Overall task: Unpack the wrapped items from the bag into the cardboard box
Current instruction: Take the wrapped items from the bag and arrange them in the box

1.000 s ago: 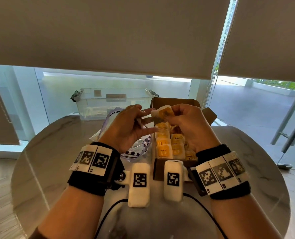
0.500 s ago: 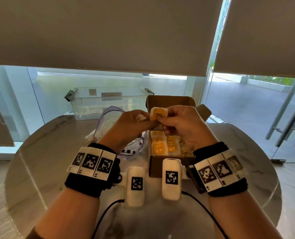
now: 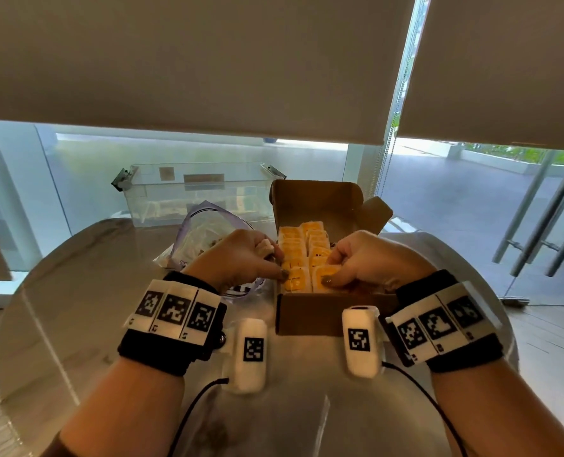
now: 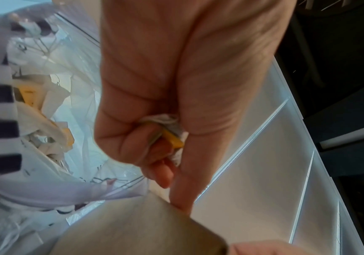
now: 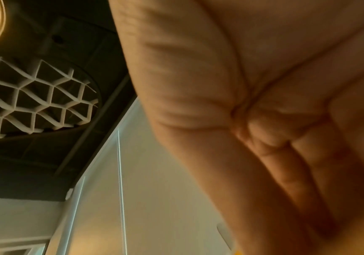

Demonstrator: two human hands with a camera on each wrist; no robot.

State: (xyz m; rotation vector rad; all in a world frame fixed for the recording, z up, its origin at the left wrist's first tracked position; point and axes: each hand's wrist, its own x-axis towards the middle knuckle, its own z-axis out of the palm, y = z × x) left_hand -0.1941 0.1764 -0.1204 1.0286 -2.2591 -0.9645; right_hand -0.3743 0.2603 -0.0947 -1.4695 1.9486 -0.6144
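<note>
The open cardboard box stands mid-table with two rows of yellow wrapped items inside. My right hand is down in the box's near end, fingers curled, thumb and fingers pinching a wrapped item that lies on the right row. My left hand is at the box's left wall, its thumb tip on the nearest left-row item. Its curled fingers hold another wrapped item. The clear bag lies left of the box with more wrapped items in it.
A clear plastic bin stands behind the bag at the table's far edge. The box's flaps stand up at the back. The round marble table ends close on both sides, with glass walls beyond.
Both hands have come down from above the box into its near end. The item held up between them now lies on the right row under my right thumb.
</note>
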